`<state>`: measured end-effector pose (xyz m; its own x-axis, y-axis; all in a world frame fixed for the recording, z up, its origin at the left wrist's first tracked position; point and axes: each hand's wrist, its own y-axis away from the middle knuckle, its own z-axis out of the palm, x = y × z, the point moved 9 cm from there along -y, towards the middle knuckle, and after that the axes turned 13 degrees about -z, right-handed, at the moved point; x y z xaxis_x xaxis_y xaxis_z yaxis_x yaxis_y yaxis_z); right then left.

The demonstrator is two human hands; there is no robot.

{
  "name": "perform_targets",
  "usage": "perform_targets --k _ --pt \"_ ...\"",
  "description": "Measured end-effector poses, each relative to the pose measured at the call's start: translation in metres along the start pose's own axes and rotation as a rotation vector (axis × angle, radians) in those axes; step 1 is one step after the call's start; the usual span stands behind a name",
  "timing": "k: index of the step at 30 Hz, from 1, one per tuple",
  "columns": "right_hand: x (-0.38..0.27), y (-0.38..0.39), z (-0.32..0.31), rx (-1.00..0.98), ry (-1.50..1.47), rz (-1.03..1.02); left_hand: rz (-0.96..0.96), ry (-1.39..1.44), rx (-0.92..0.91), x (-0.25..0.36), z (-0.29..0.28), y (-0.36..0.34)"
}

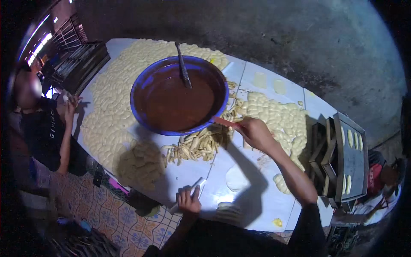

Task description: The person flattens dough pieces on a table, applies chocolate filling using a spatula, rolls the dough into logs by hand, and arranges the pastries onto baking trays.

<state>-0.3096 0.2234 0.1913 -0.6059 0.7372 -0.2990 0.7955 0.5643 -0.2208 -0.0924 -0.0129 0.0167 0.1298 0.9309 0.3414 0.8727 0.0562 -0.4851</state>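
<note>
My right hand (255,132) is closed around a flat reddish tool (224,123), whose end meets the near right rim of a large blue basin (133,102). A thick brown filling (180,105) lies in the basin, and a dark-handled spoon (183,66) leans in it against the far side. My left hand (189,200) grips a white rolling pin (199,184) near the table's front edge. Between my hands is a flattened round of dough (237,178). Peeled, cut banana-like strips (198,147) are heaped beside and below the basin.
Many pale dough pieces (105,107) cover the left of the white table (280,214); more dough pieces (274,111) sit right of the basin. Stacked metal trays (355,158) stand at the right end, the top one holding shaped dough. A person (43,128) stands at the left, another (381,184) far right.
</note>
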Motion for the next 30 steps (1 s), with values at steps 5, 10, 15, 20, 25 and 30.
perform_targets --k 5,10,15,20,25,30 --pt "-0.013 -0.155 0.066 -0.435 0.317 -0.098 0.008 -0.097 -0.046 -0.008 0.019 0.016" --pt "0.042 -0.183 0.201 -0.622 0.198 -0.509 -0.25 -0.044 -0.719 -0.039 0.086 0.032" --pt "-0.022 -0.185 0.13 -0.691 0.113 -0.392 -0.356 -0.12 -0.248 -0.105 0.075 -0.146" --pt "-0.03 -0.161 0.077 -0.782 0.065 -0.375 -0.725 -0.012 -0.652 -0.075 0.095 0.061" --pt "-0.027 -0.036 0.013 -0.608 -0.136 -0.221 -0.073 -0.114 -0.153 -0.011 0.03 0.012" --pt "-0.027 0.164 0.071 -0.274 -0.084 0.075 0.007 -0.113 0.026 0.001 0.018 -0.007"
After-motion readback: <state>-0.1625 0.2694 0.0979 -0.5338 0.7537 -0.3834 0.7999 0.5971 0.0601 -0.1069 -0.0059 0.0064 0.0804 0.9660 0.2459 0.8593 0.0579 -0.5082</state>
